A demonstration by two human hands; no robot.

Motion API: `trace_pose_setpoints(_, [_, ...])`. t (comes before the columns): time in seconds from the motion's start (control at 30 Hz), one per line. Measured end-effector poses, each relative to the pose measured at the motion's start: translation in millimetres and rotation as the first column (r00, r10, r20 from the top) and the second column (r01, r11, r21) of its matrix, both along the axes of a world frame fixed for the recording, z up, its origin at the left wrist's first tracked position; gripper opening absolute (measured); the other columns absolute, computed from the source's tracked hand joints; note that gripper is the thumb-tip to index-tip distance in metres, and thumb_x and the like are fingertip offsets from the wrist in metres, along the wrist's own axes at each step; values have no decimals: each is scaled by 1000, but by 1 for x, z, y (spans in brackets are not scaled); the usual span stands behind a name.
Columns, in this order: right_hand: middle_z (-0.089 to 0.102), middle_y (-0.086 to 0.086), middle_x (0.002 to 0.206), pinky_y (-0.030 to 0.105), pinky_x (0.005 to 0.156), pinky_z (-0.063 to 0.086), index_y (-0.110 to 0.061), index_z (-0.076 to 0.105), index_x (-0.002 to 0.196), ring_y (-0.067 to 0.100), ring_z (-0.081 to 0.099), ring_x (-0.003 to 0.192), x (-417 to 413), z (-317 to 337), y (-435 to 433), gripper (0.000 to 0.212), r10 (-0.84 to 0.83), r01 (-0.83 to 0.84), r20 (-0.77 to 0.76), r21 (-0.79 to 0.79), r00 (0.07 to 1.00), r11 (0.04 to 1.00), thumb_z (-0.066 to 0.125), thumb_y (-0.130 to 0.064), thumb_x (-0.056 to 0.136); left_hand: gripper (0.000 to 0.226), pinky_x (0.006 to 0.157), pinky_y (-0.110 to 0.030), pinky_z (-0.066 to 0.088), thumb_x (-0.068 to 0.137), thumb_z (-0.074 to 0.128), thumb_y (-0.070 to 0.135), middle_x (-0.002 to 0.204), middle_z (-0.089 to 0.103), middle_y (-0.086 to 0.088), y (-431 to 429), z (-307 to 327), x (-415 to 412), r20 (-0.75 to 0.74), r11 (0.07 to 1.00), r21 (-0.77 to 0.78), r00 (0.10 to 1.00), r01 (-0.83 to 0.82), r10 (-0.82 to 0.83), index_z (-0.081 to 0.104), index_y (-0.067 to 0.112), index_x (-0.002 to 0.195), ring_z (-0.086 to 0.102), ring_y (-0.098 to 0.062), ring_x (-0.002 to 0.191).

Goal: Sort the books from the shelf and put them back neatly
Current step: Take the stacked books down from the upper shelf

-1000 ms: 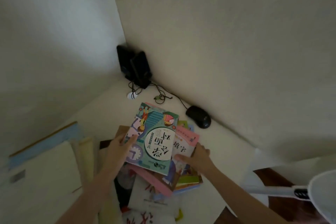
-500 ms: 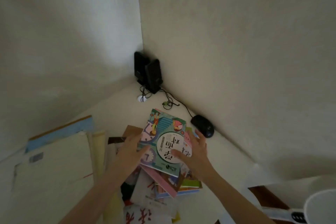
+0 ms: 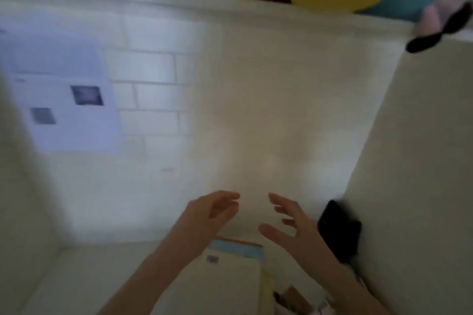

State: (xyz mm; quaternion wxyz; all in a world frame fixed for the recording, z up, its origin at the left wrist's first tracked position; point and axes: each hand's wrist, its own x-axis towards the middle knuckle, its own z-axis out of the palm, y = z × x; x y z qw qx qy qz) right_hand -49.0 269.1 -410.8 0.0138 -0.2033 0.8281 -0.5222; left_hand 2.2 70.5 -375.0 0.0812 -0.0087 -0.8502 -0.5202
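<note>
The teal book had left both hands; left hand [image 3: 212,210] and right hand [image 3: 286,220] hovered empty, fingers spread (blurred view). Reaching blind could topple the speaker [image 3: 337,230] at the worktop's corner.

Both bare forearms rise from the bottom edge of the frame toward its lower centre. The left hand [image 3: 208,212] and right hand [image 3: 291,222] hover apart, palms facing each other, fingers spread and loosely bent, holding nothing. Motion blur softens both.
</note>
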Motion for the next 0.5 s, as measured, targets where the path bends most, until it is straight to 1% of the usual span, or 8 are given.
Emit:
trace_pose_setpoints(0.07, [54, -27, 123, 16, 96, 42, -43, 48, 123, -11, 47, 114, 3, 34, -41, 51, 114, -115, -82, -7, 990, 993, 74, -38, 79, 20, 85, -12, 48, 91, 62, 20, 98, 73, 10, -42, 28, 26, -54, 995, 20, 994, -98, 99, 66, 35, 103, 65, 4, 92])
trace_pose_setpoints(0.13, [57, -28, 120, 20, 96, 44, -40, 53, 121, -6, 51, 114, 13, 67, -85, 51, 221, -227, -166, -15, 961, 974, 74, -43, 75, 20, 87, -15, 50, 91, 62, 21, 97, 74, 11, -82, 54, 54, -120, 980, 27, 973, -195, 197, 67, 36, 102, 66, 2, 93])
trace_pose_setpoints(0.23, [57, -26, 122, 16, 94, 43, -39, 56, 121, -3, 53, 115, 37, 110, -154, 49, 386, -401, -275, 4, 880, 916, 70, -51, 75, 20, 83, -15, 50, 90, 62, 21, 96, 74, 12, -143, 87, 98, -220, 939, 21, 915, -342, 338, 67, 35, 103, 67, 1, 91])
trace_pose_setpoints(0.33, [56, -28, 121, 16, 96, 41, -42, 57, 118, -5, 52, 114, 64, 145, -227, 50, 507, -528, -340, 36, 792, 849, 67, -50, 70, 21, 81, -17, 52, 91, 60, 15, 94, 75, 11, -199, 113, 142, -283, 885, 48, 844, -462, 456, 68, 32, 102, 68, -1, 89])
trace_pose_setpoints(0.4, [54, -32, 118, 13, 95, 40, -44, 57, 116, -8, 51, 112, 84, 164, -275, 49, 578, -602, -358, 52, 734, 797, 66, -51, 68, 23, 81, -20, 52, 91, 59, 13, 94, 75, 10, -235, 124, 173, -314, 850, 56, 799, -523, 513, 67, 33, 99, 69, -3, 89])
trace_pose_setpoints(0.5, [48, -42, 113, 4, 85, 38, -50, 55, 111, -16, 47, 107, 118, 189, -340, 43, 669, -696, -365, 77, 647, 714, 67, -50, 70, 21, 81, -25, 53, 92, 59, 12, 95, 75, 4, -288, 139, 215, -330, 801, 46, 747, -597, 577, 67, 29, 101, 69, -8, 89])
